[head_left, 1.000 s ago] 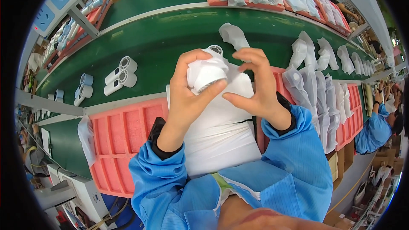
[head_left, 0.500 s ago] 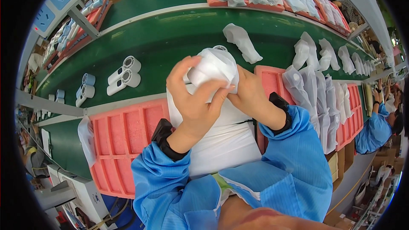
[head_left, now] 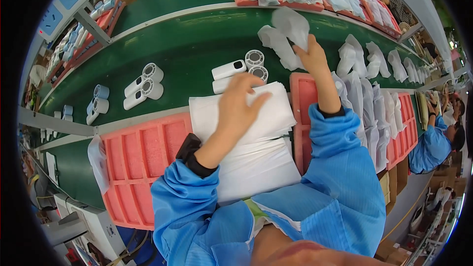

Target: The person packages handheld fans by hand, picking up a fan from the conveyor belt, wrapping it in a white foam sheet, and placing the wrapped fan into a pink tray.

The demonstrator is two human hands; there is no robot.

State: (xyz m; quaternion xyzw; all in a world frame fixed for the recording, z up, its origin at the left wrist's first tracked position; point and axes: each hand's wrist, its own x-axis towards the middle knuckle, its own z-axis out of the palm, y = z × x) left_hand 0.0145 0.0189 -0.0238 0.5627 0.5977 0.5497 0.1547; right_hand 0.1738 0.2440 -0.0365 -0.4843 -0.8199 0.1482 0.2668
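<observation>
My right hand (head_left: 316,55) is closed on a bagged appliance (head_left: 291,24) in a frosted white bag, blurred by motion. It hovers over another bagged appliance (head_left: 279,48) lying on the green belt; whether they touch I cannot tell. My left hand (head_left: 240,102) holds nothing, its fingers apart above a stack of white bags (head_left: 268,118) in front of me. Just beyond it lie two white handheld appliances, shaped like hair dryers with round grilles; one is the farther appliance (head_left: 229,70), and my fingers partly cover the nearer appliance (head_left: 219,85).
A pink compartment tray (head_left: 143,152) stands left of the stack, another pink tray (head_left: 301,98) right of it. Several bagged appliances (head_left: 367,108) lie on the right. More bare appliances (head_left: 143,88) sit along the green belt (head_left: 187,44). A co-worker (head_left: 436,138) works at far right.
My right hand has moved away to the far right, carrying the bagged appliance from above the stack. My left hand has let go of it and opened. Two bare appliances are now uncovered.
</observation>
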